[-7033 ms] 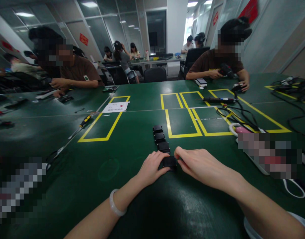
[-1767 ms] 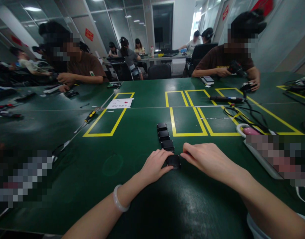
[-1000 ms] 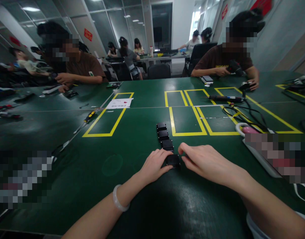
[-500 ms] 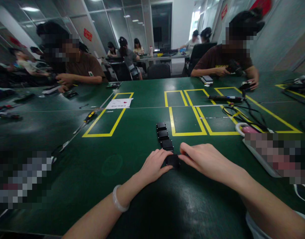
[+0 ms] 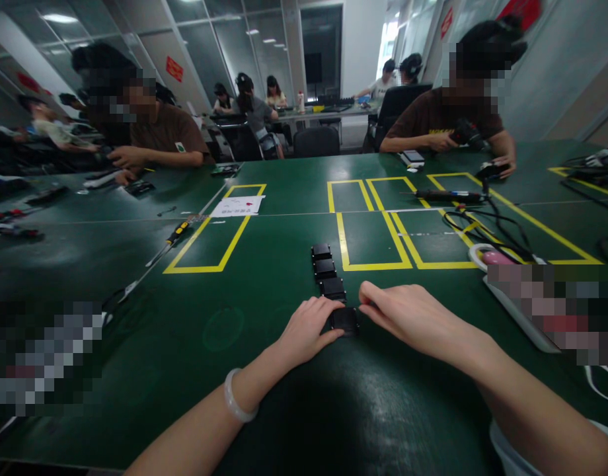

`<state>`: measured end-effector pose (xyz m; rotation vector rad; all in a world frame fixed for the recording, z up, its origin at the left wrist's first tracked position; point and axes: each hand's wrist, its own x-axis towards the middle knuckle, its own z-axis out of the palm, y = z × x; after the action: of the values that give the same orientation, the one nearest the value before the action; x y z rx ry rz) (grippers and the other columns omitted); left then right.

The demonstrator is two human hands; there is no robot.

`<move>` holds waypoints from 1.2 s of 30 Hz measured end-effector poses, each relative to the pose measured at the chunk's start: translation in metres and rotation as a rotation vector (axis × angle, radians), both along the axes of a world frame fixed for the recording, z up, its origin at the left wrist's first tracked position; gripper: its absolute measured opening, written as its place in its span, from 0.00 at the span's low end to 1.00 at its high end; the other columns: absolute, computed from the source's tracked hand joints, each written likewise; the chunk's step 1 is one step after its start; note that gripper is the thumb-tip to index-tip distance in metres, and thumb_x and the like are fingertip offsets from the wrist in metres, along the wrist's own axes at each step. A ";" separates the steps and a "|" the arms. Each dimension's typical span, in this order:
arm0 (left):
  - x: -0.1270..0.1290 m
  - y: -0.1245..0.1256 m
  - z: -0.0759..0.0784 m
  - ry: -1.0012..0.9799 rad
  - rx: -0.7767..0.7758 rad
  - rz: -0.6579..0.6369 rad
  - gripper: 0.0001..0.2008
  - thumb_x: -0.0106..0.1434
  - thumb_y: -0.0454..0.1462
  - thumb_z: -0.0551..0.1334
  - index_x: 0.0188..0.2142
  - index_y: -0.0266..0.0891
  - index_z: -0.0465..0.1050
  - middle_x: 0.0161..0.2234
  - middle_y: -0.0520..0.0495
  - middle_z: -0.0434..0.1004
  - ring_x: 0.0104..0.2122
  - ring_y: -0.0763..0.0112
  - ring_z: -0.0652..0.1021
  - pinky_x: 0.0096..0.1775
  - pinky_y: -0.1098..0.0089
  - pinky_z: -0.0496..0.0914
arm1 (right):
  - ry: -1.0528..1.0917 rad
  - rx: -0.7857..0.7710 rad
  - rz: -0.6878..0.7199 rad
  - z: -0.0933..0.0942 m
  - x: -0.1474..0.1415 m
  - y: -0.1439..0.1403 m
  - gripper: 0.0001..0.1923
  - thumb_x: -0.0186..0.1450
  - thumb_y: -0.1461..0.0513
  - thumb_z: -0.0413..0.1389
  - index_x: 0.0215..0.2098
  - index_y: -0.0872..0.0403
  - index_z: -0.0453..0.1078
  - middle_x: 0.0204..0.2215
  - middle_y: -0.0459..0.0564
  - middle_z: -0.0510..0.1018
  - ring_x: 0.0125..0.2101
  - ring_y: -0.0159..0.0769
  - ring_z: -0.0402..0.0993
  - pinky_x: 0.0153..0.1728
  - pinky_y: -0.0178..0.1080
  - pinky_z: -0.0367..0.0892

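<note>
Barely any change vs 0.5 s ago: the nearest black block [image 5: 344,320] sits in the same spot on the green table [image 5: 264,264], both hands still on it; the right hand's fingertips have shifted slightly, now just past the block's far right corner. Vs 7 s ago the view has tilted a bit, the grip looks the same. The block is small, flat, squarish, matte black with rounded corners, lying flat at the near end of a straight row of 4; the other 3 blocks [image 5: 326,270] run away from the person, close together, just left of the yellow taped boxes [image 5: 373,225]. Left hand [image 5: 308,330] is curled loosely, fingers and thumb against the block's left edge, pinching it lightly rather than lifting. Right hand [image 5: 413,317] is mostly flat, fingers extended and together, tips touching the block's right side; not closed around it. A white bangle [image 5: 233,403] is on the left wrist. Further out: a screwdriver [image 5: 171,239] with a yellow-black handle on the left, a white paper [image 5: 237,206] in a taped box, cables [image 5: 475,228] on the right, other people seated at the far side.
</note>
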<state>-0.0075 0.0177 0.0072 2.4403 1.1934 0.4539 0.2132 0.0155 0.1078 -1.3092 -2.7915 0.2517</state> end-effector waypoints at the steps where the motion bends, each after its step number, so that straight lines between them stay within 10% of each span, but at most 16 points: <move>1: 0.000 0.000 0.000 0.002 0.001 0.002 0.18 0.64 0.43 0.62 0.52 0.44 0.62 0.48 0.48 0.70 0.45 0.61 0.70 0.45 0.63 0.65 | 0.010 -0.006 0.006 0.001 0.000 0.000 0.03 0.70 0.60 0.43 0.38 0.50 0.56 0.26 0.43 0.73 0.24 0.35 0.71 0.22 0.35 0.49; 36: 0.000 0.001 -0.001 0.011 0.000 0.005 0.19 0.64 0.44 0.61 0.52 0.45 0.62 0.48 0.48 0.70 0.45 0.61 0.70 0.45 0.63 0.65 | 0.032 0.010 0.026 0.002 0.001 -0.002 0.06 0.70 0.57 0.43 0.38 0.51 0.57 0.25 0.43 0.73 0.24 0.33 0.70 0.22 0.35 0.48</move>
<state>-0.0080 0.0183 0.0064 2.4435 1.2042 0.4430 0.2137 0.0137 0.1102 -1.2566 -2.7814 0.2575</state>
